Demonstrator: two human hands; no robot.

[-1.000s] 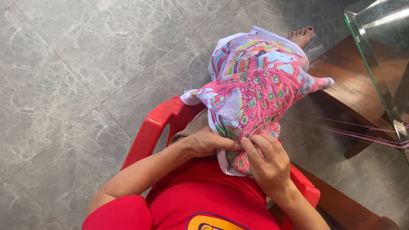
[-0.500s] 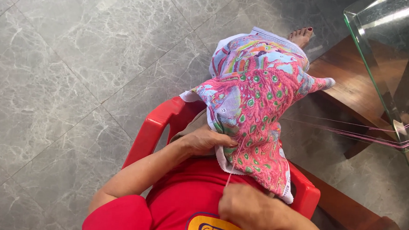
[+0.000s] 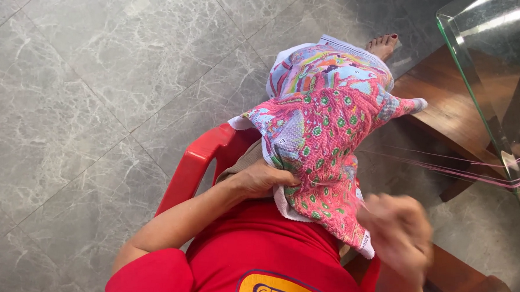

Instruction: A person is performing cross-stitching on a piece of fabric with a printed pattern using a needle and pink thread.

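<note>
1. Head view, far left is just grey marble floor tile [image 3: 87, 97], then the arm of the red plastic chair [image 3: 192, 166] I'm sitting in.
2. My left hand [image 3: 264, 178] is pinching the edge of the cross-stitch canvas [image 3: 321, 143], fingers tucked under it.
3. The canvas drapes over my lap, mostly pink with green spots.
4. My right hand [image 3: 399, 234] is blurred just right of the canvas, honestly can't tell its grip.
5. Pink thread [image 3: 446, 169] runs off toward the glass tabletop [image 3: 497, 74].

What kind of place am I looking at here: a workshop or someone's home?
Probably a home room: grey marble-look floor tiles, a red plastic chair, and a glass-topped wooden table beside the person's embroidered cloth.
</note>
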